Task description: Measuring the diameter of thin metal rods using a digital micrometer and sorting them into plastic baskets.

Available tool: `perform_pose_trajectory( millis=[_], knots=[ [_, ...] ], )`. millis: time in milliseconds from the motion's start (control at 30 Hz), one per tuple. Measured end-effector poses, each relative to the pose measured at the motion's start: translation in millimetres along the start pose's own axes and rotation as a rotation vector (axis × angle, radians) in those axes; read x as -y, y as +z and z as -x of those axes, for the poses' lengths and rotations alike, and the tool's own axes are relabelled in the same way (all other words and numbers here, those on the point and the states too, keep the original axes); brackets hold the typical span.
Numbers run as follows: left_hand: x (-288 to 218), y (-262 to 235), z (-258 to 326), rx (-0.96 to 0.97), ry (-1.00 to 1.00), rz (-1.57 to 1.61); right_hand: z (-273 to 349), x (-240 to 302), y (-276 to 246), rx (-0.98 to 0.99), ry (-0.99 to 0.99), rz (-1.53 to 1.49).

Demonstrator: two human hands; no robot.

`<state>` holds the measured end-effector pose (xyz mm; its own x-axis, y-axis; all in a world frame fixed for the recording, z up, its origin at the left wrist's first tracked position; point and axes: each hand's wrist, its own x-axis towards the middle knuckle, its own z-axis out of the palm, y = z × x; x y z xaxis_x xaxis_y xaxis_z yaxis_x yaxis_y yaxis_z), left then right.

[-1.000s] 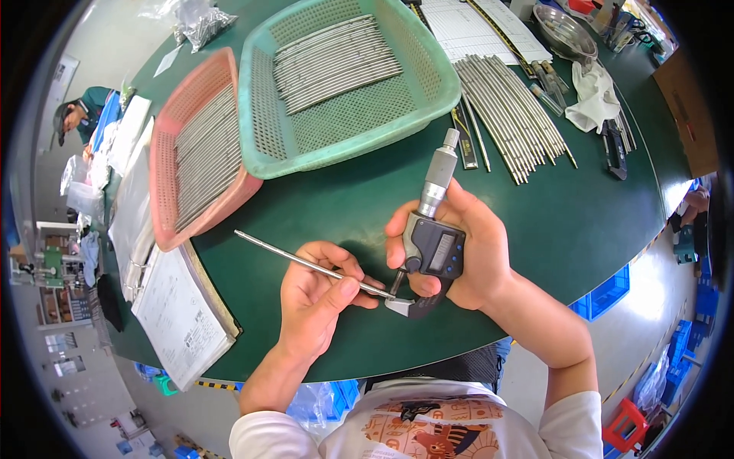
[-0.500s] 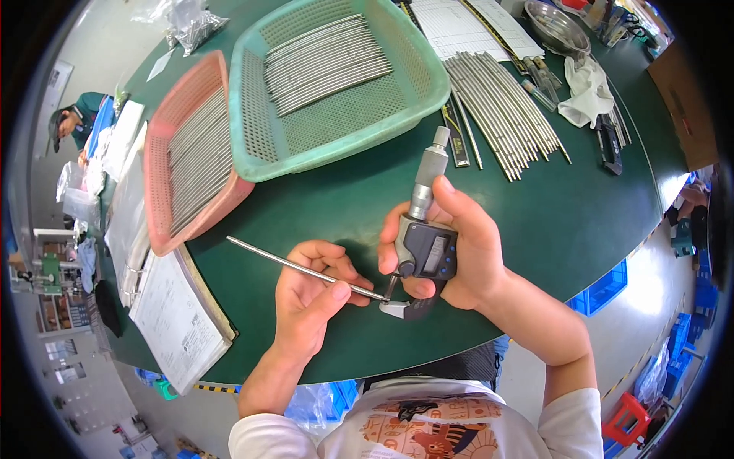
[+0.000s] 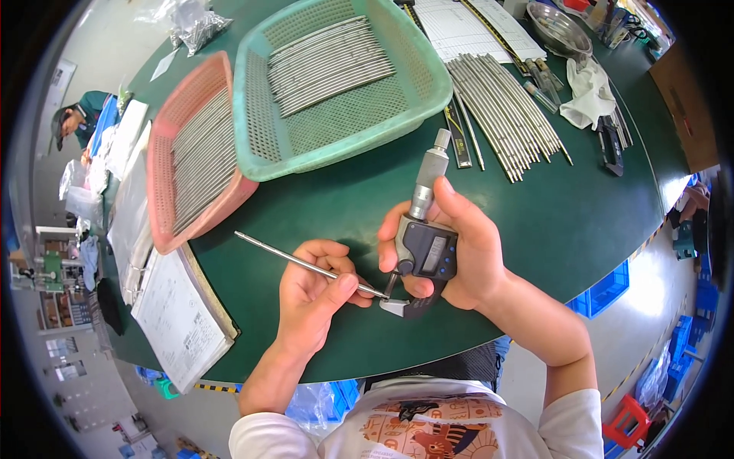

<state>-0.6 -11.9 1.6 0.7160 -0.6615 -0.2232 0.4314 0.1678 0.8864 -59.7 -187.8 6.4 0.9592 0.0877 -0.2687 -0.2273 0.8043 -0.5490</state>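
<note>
My left hand [image 3: 315, 294] pinches a slim metal rod [image 3: 284, 255] between thumb and fingers. The rod slants from upper left down to the right, and its lower end lies at the jaws of a digital micrometer [image 3: 425, 249]. Whether both jaw faces touch the rod is too small to tell. My right hand [image 3: 470, 249] is wrapped round the micrometer's frame, its display facing up and its grey thimble pointing away from me. Both hands are held over the near side of the green table.
A green basket [image 3: 336, 153] and a pink basket [image 3: 160, 191], each with metal rods, stand beyond my hands. More rods [image 3: 508, 115] lie in a row at right. An open binder [image 3: 180, 321] sits at left, a white cloth [image 3: 587, 96] at far right. Another person [image 3: 76, 118] is at upper left.
The rod's far end has shifted slightly right and its slope is a little changed, while its lower end stays at the micrometer jaws. The right hand looks nearly still.
</note>
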Motion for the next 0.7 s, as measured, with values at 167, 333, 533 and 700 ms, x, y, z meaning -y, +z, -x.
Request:
perform_pose_trajectory(
  millis=[167, 333, 533, 700],
  knots=[
    [-1.2, -0.4, 0.6, 0.005, 0.000, 0.003, 0.1, 0.5, 0.7, 0.003, 0.016, -0.058],
    [-0.3, 0.4, 0.6, -0.004, 0.003, 0.000, 1.1, 0.7, 0.8, 0.000, 0.022, -0.076],
    [0.3, 0.2, 0.3, 0.006, 0.007, -0.012, 0.7, 0.2, 0.4, 0.021, 0.000, -0.081],
    [1.1, 0.2, -0.5, 0.015, 0.013, -0.016, 1.4, 1.3, 1.4, 0.011, -0.009, -0.052]
  ],
)
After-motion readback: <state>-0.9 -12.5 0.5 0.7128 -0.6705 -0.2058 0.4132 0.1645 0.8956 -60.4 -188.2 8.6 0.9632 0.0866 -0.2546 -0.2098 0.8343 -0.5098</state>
